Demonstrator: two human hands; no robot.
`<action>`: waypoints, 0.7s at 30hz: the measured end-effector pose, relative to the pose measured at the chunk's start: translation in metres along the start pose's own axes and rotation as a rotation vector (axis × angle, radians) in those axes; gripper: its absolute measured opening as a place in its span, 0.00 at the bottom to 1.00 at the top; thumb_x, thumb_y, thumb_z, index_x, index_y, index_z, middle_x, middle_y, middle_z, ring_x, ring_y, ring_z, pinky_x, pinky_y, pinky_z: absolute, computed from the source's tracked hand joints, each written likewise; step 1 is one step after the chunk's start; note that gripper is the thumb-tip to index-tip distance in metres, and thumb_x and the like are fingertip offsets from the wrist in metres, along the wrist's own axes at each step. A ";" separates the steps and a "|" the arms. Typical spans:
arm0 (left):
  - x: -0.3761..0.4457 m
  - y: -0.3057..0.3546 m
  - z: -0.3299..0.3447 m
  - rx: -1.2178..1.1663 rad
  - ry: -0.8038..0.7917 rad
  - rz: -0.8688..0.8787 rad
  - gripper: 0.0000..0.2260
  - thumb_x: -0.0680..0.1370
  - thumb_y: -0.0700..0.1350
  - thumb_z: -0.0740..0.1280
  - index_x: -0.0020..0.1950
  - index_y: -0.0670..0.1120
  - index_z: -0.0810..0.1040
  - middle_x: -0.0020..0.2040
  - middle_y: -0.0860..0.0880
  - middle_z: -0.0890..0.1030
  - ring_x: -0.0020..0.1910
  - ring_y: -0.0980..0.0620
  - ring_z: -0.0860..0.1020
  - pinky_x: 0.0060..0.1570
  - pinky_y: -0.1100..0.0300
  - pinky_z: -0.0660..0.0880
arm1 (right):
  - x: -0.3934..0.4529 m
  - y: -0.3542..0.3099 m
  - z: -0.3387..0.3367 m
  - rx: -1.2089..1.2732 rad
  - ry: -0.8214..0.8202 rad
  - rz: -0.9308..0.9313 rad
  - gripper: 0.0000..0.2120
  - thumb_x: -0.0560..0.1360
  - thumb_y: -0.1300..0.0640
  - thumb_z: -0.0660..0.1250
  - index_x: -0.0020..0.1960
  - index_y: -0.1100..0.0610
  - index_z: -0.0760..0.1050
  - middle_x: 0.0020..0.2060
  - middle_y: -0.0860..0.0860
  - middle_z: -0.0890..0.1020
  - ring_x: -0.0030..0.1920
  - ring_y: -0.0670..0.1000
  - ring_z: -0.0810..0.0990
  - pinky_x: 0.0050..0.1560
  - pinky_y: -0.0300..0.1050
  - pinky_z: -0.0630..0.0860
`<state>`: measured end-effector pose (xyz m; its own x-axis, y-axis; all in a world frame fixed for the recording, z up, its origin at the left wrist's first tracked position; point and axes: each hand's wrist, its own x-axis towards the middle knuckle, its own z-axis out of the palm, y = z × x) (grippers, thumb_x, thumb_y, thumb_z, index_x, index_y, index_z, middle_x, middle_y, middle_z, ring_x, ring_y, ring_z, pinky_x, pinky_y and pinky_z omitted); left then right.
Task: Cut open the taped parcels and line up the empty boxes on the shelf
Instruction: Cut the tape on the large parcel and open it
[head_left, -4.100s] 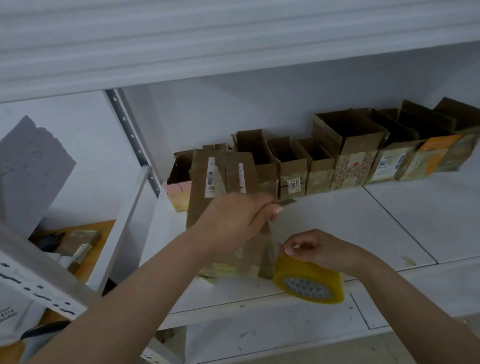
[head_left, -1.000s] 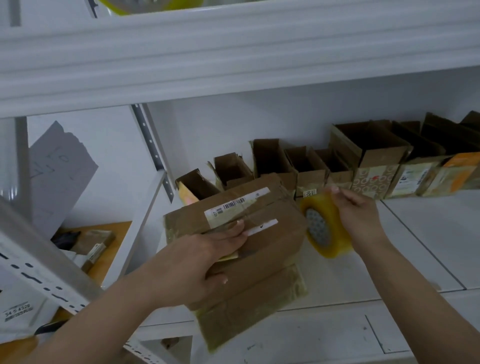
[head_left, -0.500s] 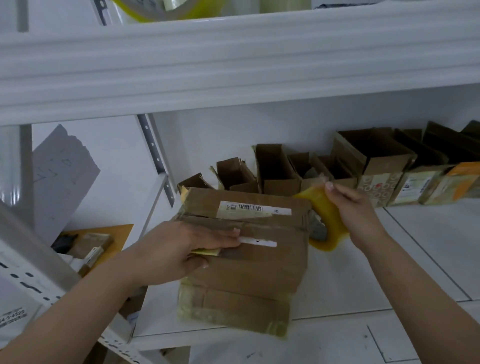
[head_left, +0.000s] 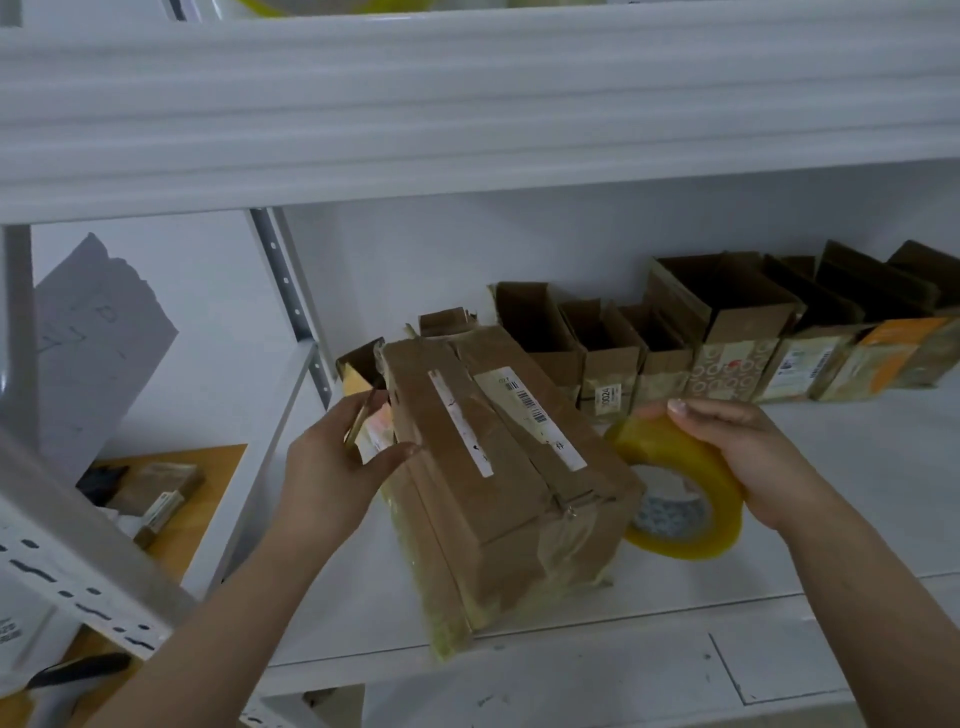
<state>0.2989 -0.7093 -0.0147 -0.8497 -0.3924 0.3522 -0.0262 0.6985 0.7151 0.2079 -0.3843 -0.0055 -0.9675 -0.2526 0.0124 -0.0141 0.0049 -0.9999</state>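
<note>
Cardboard parcel (head_left: 498, 467) between left hand (head_left: 332, 467) and right hand (head_left: 748, 457).

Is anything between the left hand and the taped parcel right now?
Nothing visible: the left hand is already at the taped parcel, fingers on its left edge. The right hand holds the tape roll beside it.

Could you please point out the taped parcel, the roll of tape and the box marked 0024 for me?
taped parcel (head_left: 498, 467): head view, on its brown top face.
roll of tape (head_left: 691, 540): head view, on its yellow rim.
box marked 0024 (head_left: 608, 379): head view, on its front face.
</note>
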 end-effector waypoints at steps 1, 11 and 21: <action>-0.002 -0.001 0.005 -0.065 -0.008 -0.081 0.19 0.73 0.52 0.73 0.62 0.52 0.76 0.54 0.59 0.78 0.43 0.52 0.78 0.42 0.68 0.74 | -0.001 0.002 0.003 0.000 0.024 -0.008 0.11 0.77 0.56 0.65 0.43 0.52 0.86 0.44 0.55 0.87 0.42 0.54 0.86 0.36 0.40 0.81; -0.011 0.013 0.031 -0.523 -0.213 -0.253 0.14 0.79 0.56 0.62 0.57 0.48 0.76 0.41 0.45 0.80 0.36 0.50 0.78 0.33 0.60 0.75 | -0.019 -0.016 0.001 -0.143 -0.068 0.034 0.10 0.70 0.51 0.67 0.40 0.49 0.87 0.44 0.51 0.87 0.43 0.52 0.86 0.40 0.42 0.81; -0.006 0.000 0.035 -0.546 -0.189 -0.356 0.16 0.80 0.56 0.61 0.59 0.46 0.77 0.49 0.44 0.83 0.48 0.46 0.83 0.43 0.55 0.79 | -0.032 -0.012 0.009 -0.205 -0.014 0.010 0.10 0.72 0.47 0.66 0.45 0.47 0.86 0.47 0.47 0.86 0.46 0.50 0.85 0.48 0.49 0.81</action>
<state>0.2856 -0.6858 -0.0381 -0.9172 -0.3967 -0.0373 -0.0939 0.1243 0.9878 0.2413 -0.3847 0.0059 -0.9643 -0.2649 0.0006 -0.0567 0.2042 -0.9773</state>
